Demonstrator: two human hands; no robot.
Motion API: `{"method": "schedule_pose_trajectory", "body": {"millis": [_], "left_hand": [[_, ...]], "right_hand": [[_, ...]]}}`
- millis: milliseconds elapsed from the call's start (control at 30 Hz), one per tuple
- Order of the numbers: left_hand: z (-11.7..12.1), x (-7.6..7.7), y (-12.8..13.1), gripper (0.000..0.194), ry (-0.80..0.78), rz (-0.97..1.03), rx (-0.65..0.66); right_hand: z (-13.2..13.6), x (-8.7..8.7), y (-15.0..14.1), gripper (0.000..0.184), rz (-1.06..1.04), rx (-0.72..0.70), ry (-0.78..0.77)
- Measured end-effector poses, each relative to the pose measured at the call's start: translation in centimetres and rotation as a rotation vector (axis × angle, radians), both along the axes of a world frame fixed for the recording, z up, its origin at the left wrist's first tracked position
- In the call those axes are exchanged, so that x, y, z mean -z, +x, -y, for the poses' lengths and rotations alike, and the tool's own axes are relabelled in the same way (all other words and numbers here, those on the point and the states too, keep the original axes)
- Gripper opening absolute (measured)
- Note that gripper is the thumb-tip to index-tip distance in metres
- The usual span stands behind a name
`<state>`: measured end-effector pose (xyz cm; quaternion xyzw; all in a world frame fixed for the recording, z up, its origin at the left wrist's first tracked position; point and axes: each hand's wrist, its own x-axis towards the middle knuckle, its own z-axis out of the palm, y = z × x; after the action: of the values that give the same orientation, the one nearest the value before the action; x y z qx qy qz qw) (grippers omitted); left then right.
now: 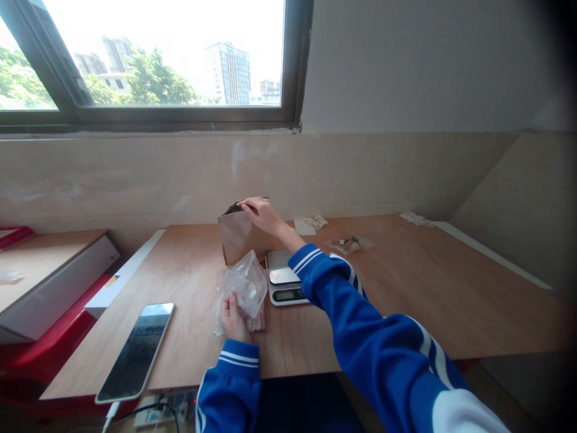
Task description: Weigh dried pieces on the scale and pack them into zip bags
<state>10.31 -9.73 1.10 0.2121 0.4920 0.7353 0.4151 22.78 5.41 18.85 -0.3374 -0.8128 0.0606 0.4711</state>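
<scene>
My left hand is closed on a clear plastic bag, low over the table in front of a brown paper bag. The paper bag stands upright with its top open. At its upper rim is my right hand, its fingertips at the mouth; whether they grip the rim or something inside is hidden. Just right of the plastic bag sits a digital kitchen scale with a metal plate, partly covered by my right sleeve. Beneath the plastic bag a small item with a red edge peeks out.
A smartphone with a cable plugged in lies at the left front of the wooden table. Toward the back are a clear packet with small pieces and crumpled whitish scraps. A red stool stands at the left.
</scene>
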Motion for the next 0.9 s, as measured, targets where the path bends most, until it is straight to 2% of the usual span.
{"method": "schedule_pose_trajectory", "body": {"millis": [67,133,233,300,367,433,567,667,767,833,900], "left_hand": [[0.0,0.0,0.0,0.044,-0.008,0.057,0.019],[0.1,0.0,-0.1,0.042,0.011,0.065,0.022],[0.2,-0.2,-0.1,0.038,0.076,-0.003,0.012],[0.4,-0.5,0.0,0.036,0.106,-0.066,0.031],[0.7,-0.7,0.1,0.034,0.124,-0.125,0.07],[0.9,-0.9,0.1,0.033,0.147,-0.178,0.098],[1.0,-0.7,0.0,0.028,0.207,-0.267,0.149],[1.1,-0.6,-0.2,0.025,0.226,-0.27,0.133],[1.3,-1.0,0.1,0.024,0.225,-0.218,0.092],[1.7,-1.5,0.5,0.026,0.224,-0.202,0.114],[2.3,-2.1,0.9,0.028,0.219,-0.217,0.149]], "right_hand": [[1.8,0.2,0.4,0.03,-0.071,0.037,0.046],[4.0,1.1,0.9,0.031,-0.194,0.1,0.015],[7.3,3.5,1.9,0.037,-0.263,0.085,-0.243],[9.0,5.3,2.6,0.042,-0.19,0.001,-0.481],[10.3,6.8,3.3,0.043,-0.13,-0.091,-0.629],[11.1,7.7,3.9,0.042,-0.168,-0.137,-0.663],[11.9,8.3,4.9,0.038,-0.393,-0.131,-0.636],[13.3,9.0,5.2,0.041,-0.485,-0.151,-0.658],[15.5,10.6,4.9,0.048,-0.5,-0.19,-0.779],[17.0,11.9,4.4,0.06,-0.463,-0.242,-0.892],[18.0,13.0,4.0,0.061,-0.429,-0.282,-0.984]]}}
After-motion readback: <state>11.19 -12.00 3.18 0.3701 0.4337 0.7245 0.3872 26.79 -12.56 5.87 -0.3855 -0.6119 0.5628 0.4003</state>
